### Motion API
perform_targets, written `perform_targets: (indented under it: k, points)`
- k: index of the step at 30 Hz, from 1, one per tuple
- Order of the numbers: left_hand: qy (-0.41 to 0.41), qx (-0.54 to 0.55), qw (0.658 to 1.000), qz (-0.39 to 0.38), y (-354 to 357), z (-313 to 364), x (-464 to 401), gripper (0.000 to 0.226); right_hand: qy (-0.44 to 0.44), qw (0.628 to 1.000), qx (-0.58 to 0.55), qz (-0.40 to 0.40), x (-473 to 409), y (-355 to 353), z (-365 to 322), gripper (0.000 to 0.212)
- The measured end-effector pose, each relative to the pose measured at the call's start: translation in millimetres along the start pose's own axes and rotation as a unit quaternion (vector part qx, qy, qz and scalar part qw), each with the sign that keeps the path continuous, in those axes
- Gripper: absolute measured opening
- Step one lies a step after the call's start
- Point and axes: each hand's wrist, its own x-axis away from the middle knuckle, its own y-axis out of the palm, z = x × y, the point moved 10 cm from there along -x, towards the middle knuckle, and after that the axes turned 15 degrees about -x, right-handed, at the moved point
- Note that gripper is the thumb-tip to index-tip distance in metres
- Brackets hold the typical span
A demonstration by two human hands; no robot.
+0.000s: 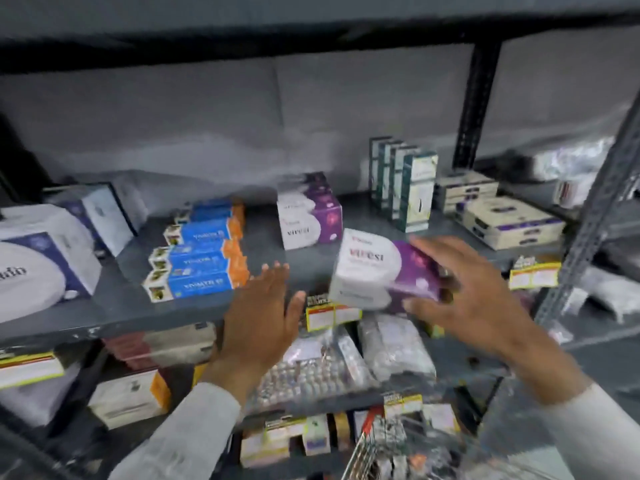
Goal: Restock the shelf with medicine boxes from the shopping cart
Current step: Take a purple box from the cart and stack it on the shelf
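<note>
My right hand [467, 292] grips a white and purple medicine box [377, 268] by its purple end, holding it tilted just above the front edge of the grey shelf [294, 261]. Two matching white and purple boxes [308, 216] stand one behind the other further back on the same shelf. My left hand [263, 313] is open, fingers spread, at the shelf's front edge to the left of the held box, touching nothing. A corner of the wire shopping cart [370, 452] shows at the bottom, with packets inside.
Several blue and orange boxes [201, 251] lie in a row at left, beside large white and navy boxes [38, 265]. Tall teal boxes [405, 185] and stacked cream boxes [509, 220] fill the right. A metal upright [595, 220] stands at right. Blister packs [311, 368] lie below.
</note>
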Motion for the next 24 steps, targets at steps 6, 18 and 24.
perform_targets:
  k: [6, 18, 24]
  points:
    - [0.021, -0.056, 0.998, -0.029, 17, 2, -6, 0.073, 0.034, 0.997, 0.000, -0.075, -113, 54, 7, 0.085]
    - [0.016, 0.009, 1.000, 0.014, 12, -1, -2, 0.070, 0.027, 0.997, -0.055, -0.050, -103, 67, 30, 0.076]
    - [0.070, 0.177, 0.951, 0.242, -1, 10, 60, 0.037, -0.098, 0.976, -0.070, 0.183, -2, 18, 37, 0.034]
